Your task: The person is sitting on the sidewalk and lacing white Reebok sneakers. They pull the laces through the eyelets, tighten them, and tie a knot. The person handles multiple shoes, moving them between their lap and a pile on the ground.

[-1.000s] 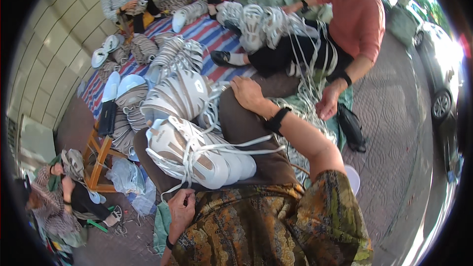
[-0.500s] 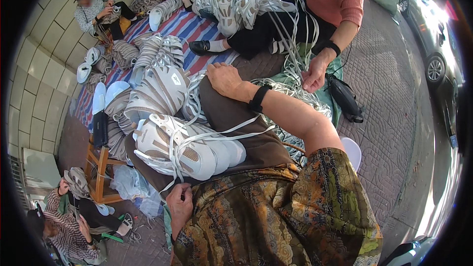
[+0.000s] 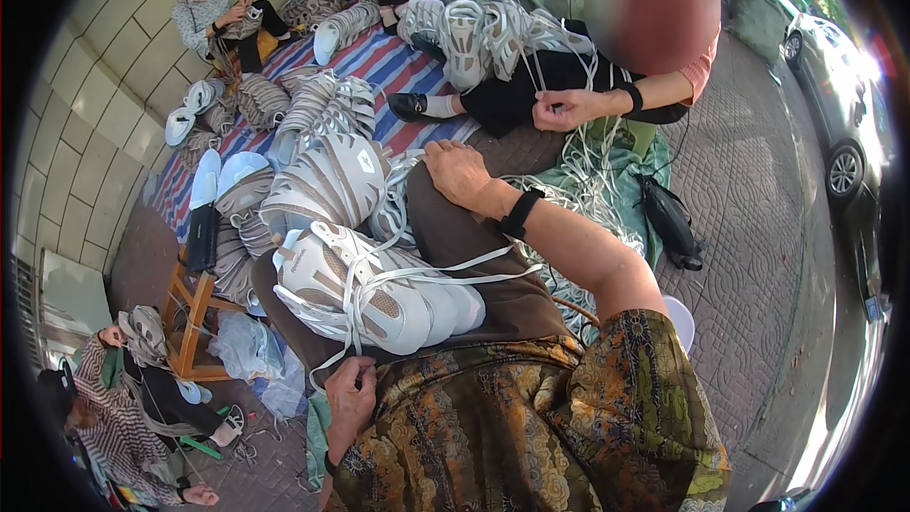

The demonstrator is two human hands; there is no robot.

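On my lap lie white and beige sneaker uppers [image 3: 365,284], nested in a row, with loose white laces [image 3: 445,275] trailing over them toward my right thigh. My left hand [image 3: 351,393] is closed beside the near edge of the stack, close to a hanging lace end; what its curled fingers hold, if anything, I cannot make out. Resting on my right knee, my right hand [image 3: 460,175] holds nothing, its fingers laid over the brown trousers [image 3: 445,228]. A longer row of nested uppers [image 3: 327,180] continues beyond my lap.
Across from me a co-worker's hand [image 3: 564,111] pulls at laces. A heap of white laces [image 3: 588,190] and a black bag [image 3: 668,223] lie to the right. At left are a wooden stool [image 3: 194,322] and plastic bags [image 3: 251,351]. Other people sit with uppers on the striped sheet [image 3: 408,76].
My view has shifted slightly; my hands keep their places. The co-worker opposite has lifted a hand up and left with the laces. The person at lower left has stretched one arm downward.
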